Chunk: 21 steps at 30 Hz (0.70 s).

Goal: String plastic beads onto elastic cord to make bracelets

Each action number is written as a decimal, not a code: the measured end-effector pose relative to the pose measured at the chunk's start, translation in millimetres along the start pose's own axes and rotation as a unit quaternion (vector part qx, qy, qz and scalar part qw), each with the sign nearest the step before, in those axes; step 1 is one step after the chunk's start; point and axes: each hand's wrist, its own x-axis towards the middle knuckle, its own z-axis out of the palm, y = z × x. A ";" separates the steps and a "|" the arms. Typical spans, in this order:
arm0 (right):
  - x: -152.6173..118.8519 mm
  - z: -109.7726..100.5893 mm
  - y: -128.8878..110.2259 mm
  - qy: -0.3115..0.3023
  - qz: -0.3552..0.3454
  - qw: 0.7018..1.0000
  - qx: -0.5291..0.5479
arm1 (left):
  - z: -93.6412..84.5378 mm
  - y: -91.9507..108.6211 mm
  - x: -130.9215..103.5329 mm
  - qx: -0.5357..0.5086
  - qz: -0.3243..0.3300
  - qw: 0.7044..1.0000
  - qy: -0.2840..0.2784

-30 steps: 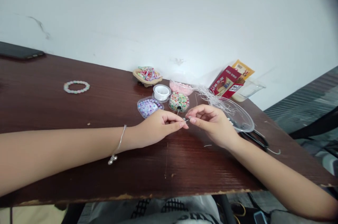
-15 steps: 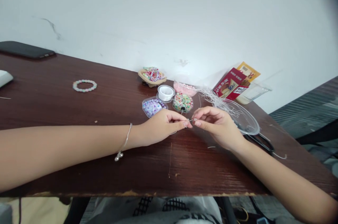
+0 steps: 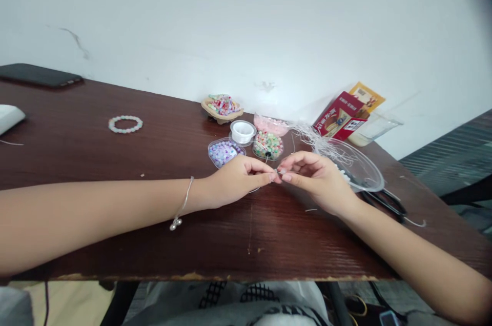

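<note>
My left hand (image 3: 240,181) pinches a thin clear cord (image 3: 254,190) between thumb and forefinger. Its fingertips meet those of my right hand (image 3: 313,177), which pinches a small pale bead (image 3: 282,172) at the cord's end. Just behind them are a container of purple beads (image 3: 225,152), a container of green and red beads (image 3: 268,145) with a small black piece on its near edge, and a white spool (image 3: 243,132). Pink beads (image 3: 271,124) lie in a clear bag behind.
A beaded bracelet (image 3: 125,124) lies on the table (image 3: 154,254) at left. A wooden dish (image 3: 222,108), red box (image 3: 340,117), clear round lid (image 3: 374,177) and black-handled scissors (image 3: 384,204) stand or lie further back and right. A phone (image 3: 40,75) is far left.
The fingertips of both hands have come closer together, and the pale bead now shows between them. The view has shifted slightly.
</note>
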 end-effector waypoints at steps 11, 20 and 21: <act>-4.1 -6.2 1.8 0.000 -0.002 0.996 -0.088 | -1.6 -4.1 0.3 -0.013 0.029 0.999 -0.030; -1.6 0.3 -3.7 -0.005 -0.084 0.980 -0.181 | -1.8 -6.1 1.6 0.017 0.034 0.998 -0.047; -1.8 0.1 -3.2 -0.004 -0.085 0.980 -0.177 | -1.6 -5.9 1.8 0.015 0.032 0.998 -0.046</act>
